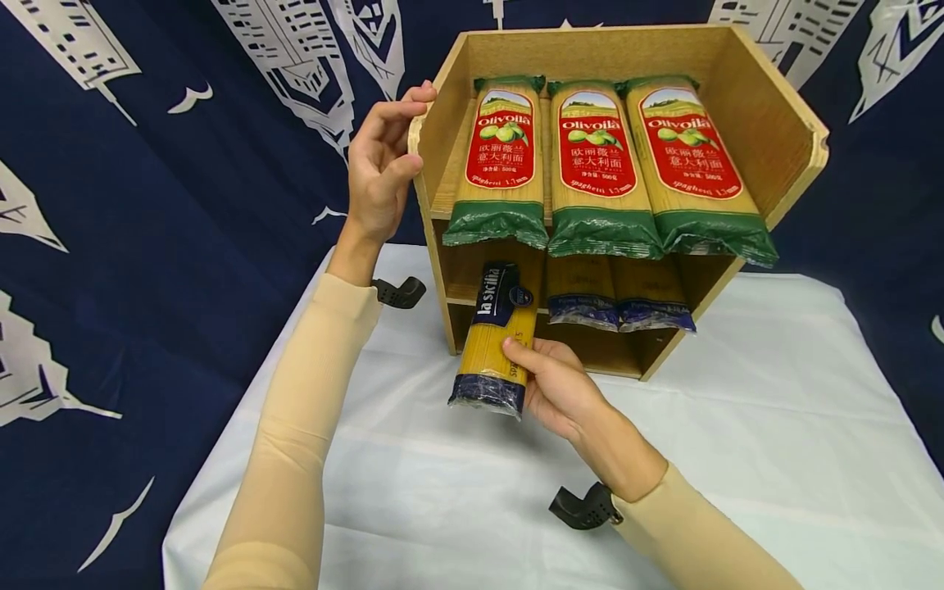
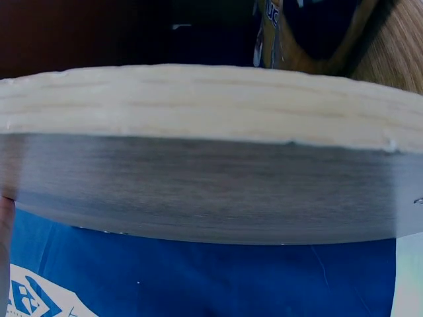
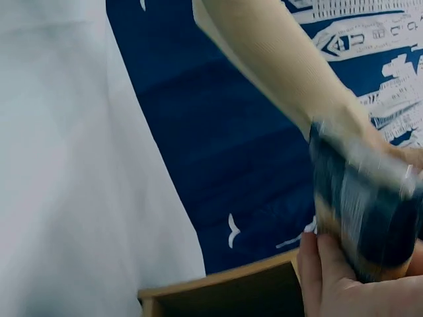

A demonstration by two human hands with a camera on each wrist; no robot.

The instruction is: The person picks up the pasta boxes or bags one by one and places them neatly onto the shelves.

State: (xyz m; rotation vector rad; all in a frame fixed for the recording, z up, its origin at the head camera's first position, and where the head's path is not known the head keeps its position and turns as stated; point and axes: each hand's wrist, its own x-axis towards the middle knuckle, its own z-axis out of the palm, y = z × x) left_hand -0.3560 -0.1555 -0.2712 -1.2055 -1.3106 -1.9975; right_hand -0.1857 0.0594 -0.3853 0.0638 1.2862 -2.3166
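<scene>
My right hand [image 1: 564, 385] grips a yellow spaghetti pack [image 1: 487, 344] with dark blue ends, thumb on top and fingers beneath. The pack's far end lies inside the lower part of a wooden shelf [image 1: 450, 319], and its near end sticks out over the table. In the right wrist view, the blurred pack [image 3: 363, 205] shows in the fingers. My left hand [image 1: 383, 160] rests with its fingertips and thumb against the shelf's left side panel. That panel's pale edge [image 2: 198, 102] fills the left wrist view, where one finger [image 2: 5, 224] shows at the left border.
Three red-labelled spaghetti packs [image 1: 593, 156] lie side by side on the upper level, their green ends overhanging. Two blue-ended packs [image 1: 583, 310] lie below, right of the held one. A white cloth [image 1: 413, 492] covers the table; a patterned navy curtain [image 1: 184, 205] hangs around it.
</scene>
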